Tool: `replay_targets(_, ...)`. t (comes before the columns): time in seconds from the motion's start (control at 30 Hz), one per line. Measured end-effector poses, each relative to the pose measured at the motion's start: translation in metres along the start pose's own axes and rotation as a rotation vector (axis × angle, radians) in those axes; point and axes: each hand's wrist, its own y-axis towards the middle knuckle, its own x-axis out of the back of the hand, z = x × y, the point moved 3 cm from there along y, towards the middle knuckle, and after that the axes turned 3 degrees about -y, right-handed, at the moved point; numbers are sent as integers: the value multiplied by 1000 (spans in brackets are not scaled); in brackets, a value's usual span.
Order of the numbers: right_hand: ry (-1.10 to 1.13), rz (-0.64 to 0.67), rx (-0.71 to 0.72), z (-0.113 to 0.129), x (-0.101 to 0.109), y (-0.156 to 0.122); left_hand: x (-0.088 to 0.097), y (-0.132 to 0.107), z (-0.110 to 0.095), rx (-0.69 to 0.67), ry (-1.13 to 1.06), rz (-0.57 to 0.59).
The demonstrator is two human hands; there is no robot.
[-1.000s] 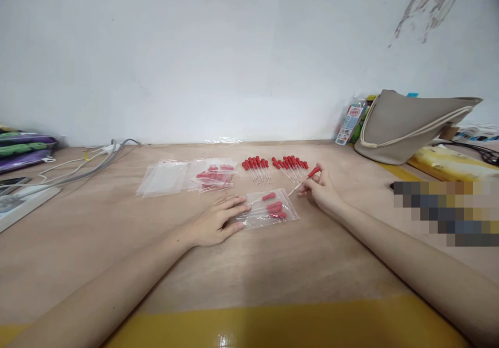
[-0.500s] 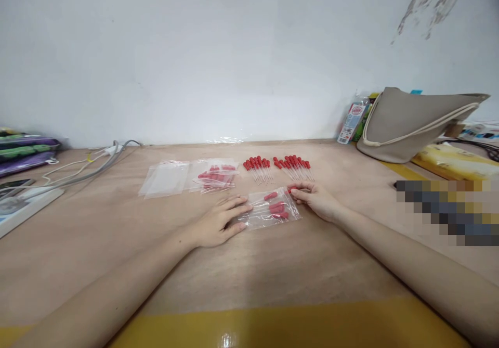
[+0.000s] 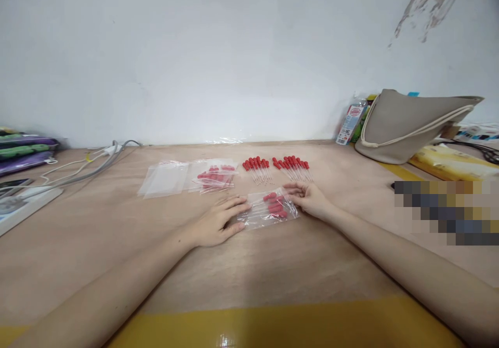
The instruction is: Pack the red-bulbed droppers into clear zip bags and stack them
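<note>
One yellow strip (image 3: 273, 317) along the near edge of the tabletop (image 3: 218, 280). Next, left hand (image 3: 218, 223) laid flat, fingers apart, clamped on nothing, bearing on the left end of a clear bag (image 3: 257, 224), presumably to stop thin film sliding. Inside the bag, several red-bulbed droppers (image 3: 276, 208), bulbs toward the right end. At that end, right hand (image 3: 314, 201), fingers bent; cannot tell whether pinched together on film or dropper. Farther back, left of centre, packed bags (image 3: 214, 182) beside flat bags (image 3: 166, 179), probably grouped to separate filled from unfilled. To their right, loose droppers (image 3: 257, 168) in two fans, bulbs wallward, likely to leave each within easy grasp. Beyond, at far right, beige tote (image 3: 413, 124) and labelled bottle (image 3: 349, 124), before a pale wall (image 3: 195, 51).
</note>
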Motion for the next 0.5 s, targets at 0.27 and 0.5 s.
replay_targets(0.27, 63, 97, -12, 5, 3, -2, 0, 1, 0, 14, -20, 0)
replay_targets(0.5, -147, 88, -87, 3, 0, 6, 0, 3, -1, 4, -15, 18)
